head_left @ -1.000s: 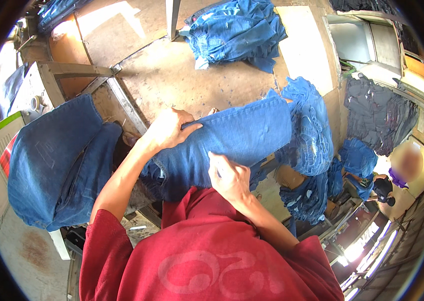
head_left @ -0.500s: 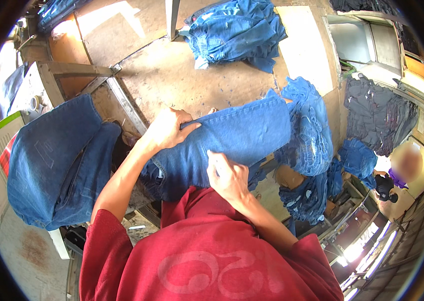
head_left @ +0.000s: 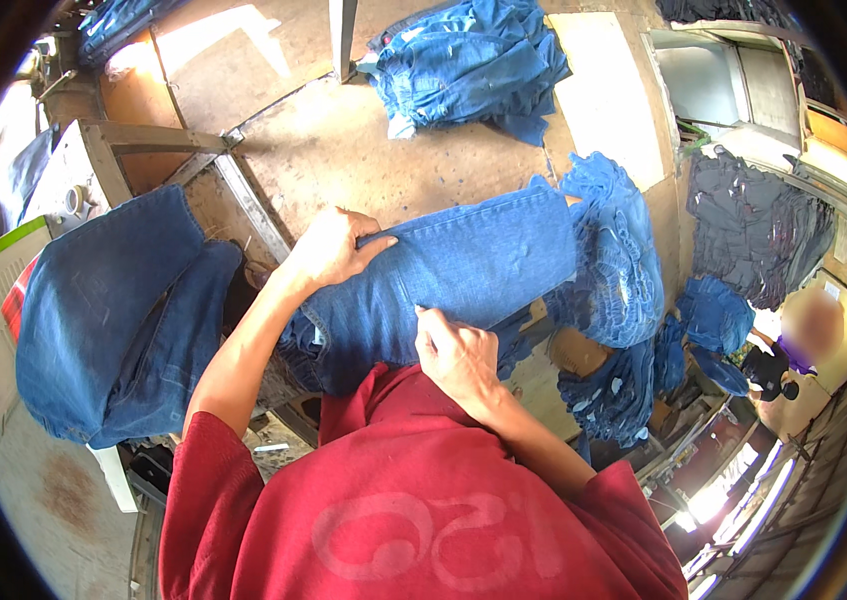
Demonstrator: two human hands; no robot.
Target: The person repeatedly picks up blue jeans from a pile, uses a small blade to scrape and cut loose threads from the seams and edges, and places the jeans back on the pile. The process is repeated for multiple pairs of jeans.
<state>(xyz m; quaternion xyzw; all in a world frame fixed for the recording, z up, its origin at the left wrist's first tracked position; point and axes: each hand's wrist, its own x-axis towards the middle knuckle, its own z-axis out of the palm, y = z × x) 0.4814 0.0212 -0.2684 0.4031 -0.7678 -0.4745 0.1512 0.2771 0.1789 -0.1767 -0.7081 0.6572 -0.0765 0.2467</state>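
A blue denim trouser leg (head_left: 473, 250) lies stretched across in front of me, its far end reaching right beside a heap of denim. My left hand (head_left: 338, 248) grips the far edge of the leg, thumb on top and fingers curled over the edge. Nearer to me, my right hand (head_left: 455, 352) is closed at the near side of the same leg, its fingertips pinching or pressing the cloth. The bunched end of the garment is close against my red shirt (head_left: 423, 480), partly hidden by my left forearm.
Darker folded jeans (head_left: 113, 320) hang over something at the left. A denim pile (head_left: 468, 70) lies on the worn wooden tabletop (head_left: 323, 150); gathered denim (head_left: 618, 260) stands at the right. Farther right are dark garments (head_left: 758, 225) and another person (head_left: 773, 370) near more denim.
My hands keep nearly the same hold, with the left hand slightly higher in view. At the far right, a denim piece now shows beside the other person's arm.
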